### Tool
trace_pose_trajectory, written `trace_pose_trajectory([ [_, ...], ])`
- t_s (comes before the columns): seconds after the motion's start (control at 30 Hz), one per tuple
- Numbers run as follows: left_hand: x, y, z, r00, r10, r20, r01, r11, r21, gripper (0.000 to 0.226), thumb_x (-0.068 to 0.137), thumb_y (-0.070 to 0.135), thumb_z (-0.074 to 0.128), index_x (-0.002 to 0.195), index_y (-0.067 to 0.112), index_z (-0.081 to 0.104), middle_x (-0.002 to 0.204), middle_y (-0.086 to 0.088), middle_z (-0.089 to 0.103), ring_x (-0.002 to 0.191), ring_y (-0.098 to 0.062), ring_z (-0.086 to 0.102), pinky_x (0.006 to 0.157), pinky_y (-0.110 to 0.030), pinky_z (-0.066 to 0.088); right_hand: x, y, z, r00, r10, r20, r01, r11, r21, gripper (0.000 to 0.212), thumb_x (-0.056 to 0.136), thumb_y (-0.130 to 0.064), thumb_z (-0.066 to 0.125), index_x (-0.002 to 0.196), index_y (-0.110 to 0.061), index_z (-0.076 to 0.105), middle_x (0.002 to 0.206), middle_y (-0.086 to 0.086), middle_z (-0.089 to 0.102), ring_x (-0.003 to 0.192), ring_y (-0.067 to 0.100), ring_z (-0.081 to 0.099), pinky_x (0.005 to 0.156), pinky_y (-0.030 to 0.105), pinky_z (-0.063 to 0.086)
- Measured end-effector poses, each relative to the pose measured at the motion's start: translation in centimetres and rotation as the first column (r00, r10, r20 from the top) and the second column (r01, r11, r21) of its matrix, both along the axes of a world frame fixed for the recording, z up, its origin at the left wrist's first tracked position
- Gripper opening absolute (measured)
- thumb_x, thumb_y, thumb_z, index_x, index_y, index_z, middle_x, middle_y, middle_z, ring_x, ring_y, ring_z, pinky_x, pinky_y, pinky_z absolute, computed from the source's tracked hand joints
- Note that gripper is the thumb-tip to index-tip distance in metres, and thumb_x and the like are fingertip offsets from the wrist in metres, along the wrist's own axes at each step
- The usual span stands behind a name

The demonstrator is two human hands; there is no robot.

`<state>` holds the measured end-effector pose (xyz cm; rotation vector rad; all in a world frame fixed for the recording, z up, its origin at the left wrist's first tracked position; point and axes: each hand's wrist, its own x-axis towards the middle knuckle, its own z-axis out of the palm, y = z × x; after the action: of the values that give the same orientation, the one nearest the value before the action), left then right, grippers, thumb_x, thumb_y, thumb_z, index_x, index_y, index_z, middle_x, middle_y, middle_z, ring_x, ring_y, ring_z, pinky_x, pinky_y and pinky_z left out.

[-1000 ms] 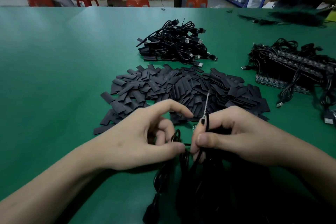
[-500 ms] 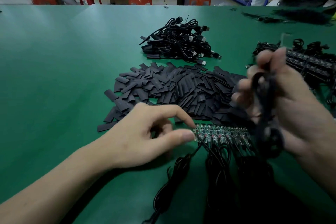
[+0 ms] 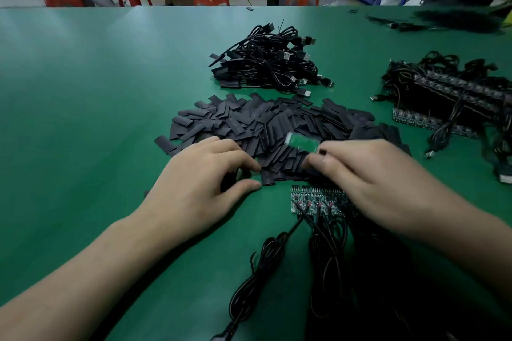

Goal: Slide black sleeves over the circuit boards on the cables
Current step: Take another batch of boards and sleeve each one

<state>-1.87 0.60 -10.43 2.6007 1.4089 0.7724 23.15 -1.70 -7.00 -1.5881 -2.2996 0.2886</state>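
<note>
— What are the fingers doing?
— The right hand (image 3: 374,188) pinches a green circuit board (image 3: 302,142), blurred, over the near edge of the sleeve pile (image 3: 263,124). The left hand (image 3: 199,183) curls thumb and forefinger at one black sleeve (image 3: 268,179) on that edge; whether they grip it, I cannot tell.
— And further out?
— A row of circuit boards (image 3: 313,199) lies just nearer than the pile, its cables (image 3: 327,246) trailing nearer still. A heap of sleeved cables (image 3: 266,63) sits beyond the pile.

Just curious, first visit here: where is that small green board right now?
In the head view, right of centre: the green board is held by the right hand, over the sleeve pile.
</note>
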Motion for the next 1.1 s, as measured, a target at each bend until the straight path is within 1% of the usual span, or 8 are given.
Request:
trace_pose_trajectory([
  [0.1,0.2,0.1,-0.3,0.999,0.012,0.031,-0.012,1.000,0.005,0.023,0.089,0.044,0.070,0.104,0.028,0.076,0.095,0.014,0.066,0.095,-0.015,0.060,0.083,-0.037,0.051,-0.9,0.0,-0.7,0.994,-0.019,0.108,0.020,1.000,-0.002,0.047,0.096,-0.059,0.024,0.093,-0.028,0.059,0.087,-0.013,0.059,0.083,0.012,0.060,0.075,0.040,0.049],
  [0.2,0.6,0.0,-0.3,0.999,0.005,0.035,-0.007,0.998,0.056,0.027,0.089,0.043,0.067,0.109,0.025,0.073,0.094,0.020,0.058,0.094,-0.013,0.058,0.082,-0.033,0.050,-1.0,0.0,-1.0,0.996,-0.014,0.085,0.011,0.999,0.033,0.038,0.093,-0.061,0.029,0.094,-0.035,0.057,0.087,-0.016,0.053,0.079,0.008,0.056,0.069,0.035,0.046],
  [0.4,1.3,0.0,-0.4,0.998,-0.059,-0.036,0.061,0.997,0.042,0.027,0.095,0.038,0.063,0.118,0.030,0.074,0.114,0.016,0.069,0.105,-0.013,0.063,0.087,-0.036,0.054,-1.1,0.1,-1.5,0.997,0.062,0.034,-0.061,0.997,-0.043,0.028,0.083,-0.064,0.048,0.080,-0.036,0.053,0.075,-0.013,0.056,0.070,0.003,0.054,0.061,0.031,0.044],
  [0.57,1.2,0.1,-0.5,0.999,-0.029,0.012,0.029,0.998,0.052,0.013,0.091,0.027,0.073,0.103,0.028,0.075,0.104,0.015,0.070,0.098,-0.014,0.064,0.081,-0.034,0.051,-1.9,-0.2,-2.2,0.990,0.131,-0.056,-0.135,0.989,-0.063,0.027,0.087,-0.057,0.060,0.075,-0.033,0.055,0.072,-0.010,0.055,0.071,0.005,0.054,0.059,0.028,0.040],
  [0.77,1.6,0.5,-0.6,0.989,0.091,0.114,-0.095,0.995,0.026,0.014,0.086,0.025,0.077,0.089,0.029,0.064,0.082,0.017,0.062,0.075,-0.005,0.049,0.064,-0.030,0.039,-2.5,-0.8,-2.1,0.972,0.124,-0.201,-0.145,0.985,-0.096,0.030,0.084,-0.068,0.050,0.083,-0.039,0.057,0.080,-0.014,0.060,0.072,0.006,0.058,0.057,0.029,0.042],
  [0.9,1.4,0.4,-0.6,0.985,0.119,0.122,-0.131,0.986,0.103,0.015,0.087,0.021,0.076,0.094,0.027,0.065,0.080,0.018,0.061,0.073,-0.011,0.057,0.061,-0.031,0.044,-2.4,-1.1,-1.9,0.941,0.020,-0.337,-0.045,0.997,-0.068,0.043,0.086,-0.073,0.041,0.093,-0.035,0.059,0.077,-0.005,0.061,0.058,0.008,0.054,0.055,0.037,0.042],
  [1.0,1.2,0.4,-0.5,0.969,0.098,0.226,-0.132,0.981,0.142,0.015,0.089,0.017,0.076,0.098,0.026,0.068,0.088,0.020,0.066,0.080,-0.004,0.063,0.068,-0.030,0.050,-2.3,-0.9,-1.8,0.900,-0.062,-0.432,0.047,0.998,-0.045,0.040,0.089,-0.072,0.041,0.090,-0.037,0.059,0.075,0.001,0.061,0.062,0.014,0.057,0.058,0.045,0.046],
  [1.1,1.3,0.0,-0.5,0.894,-0.018,0.447,0.034,0.999,-0.027,0.016,0.091,0.010,0.075,0.098,0.024,0.072,0.087,0.014,0.072,0.084,-0.007,0.070,0.075,-0.023,0.054,-1.9,-0.5,-1.9,0.862,-0.105,-0.496,0.097,0.994,-0.043,0.026,0.088,-0.065,0.054,0.091,-0.040,0.062,0.063,-0.004,0.050,0.057,0.011,0.048,0.056,0.040,0.043],
])
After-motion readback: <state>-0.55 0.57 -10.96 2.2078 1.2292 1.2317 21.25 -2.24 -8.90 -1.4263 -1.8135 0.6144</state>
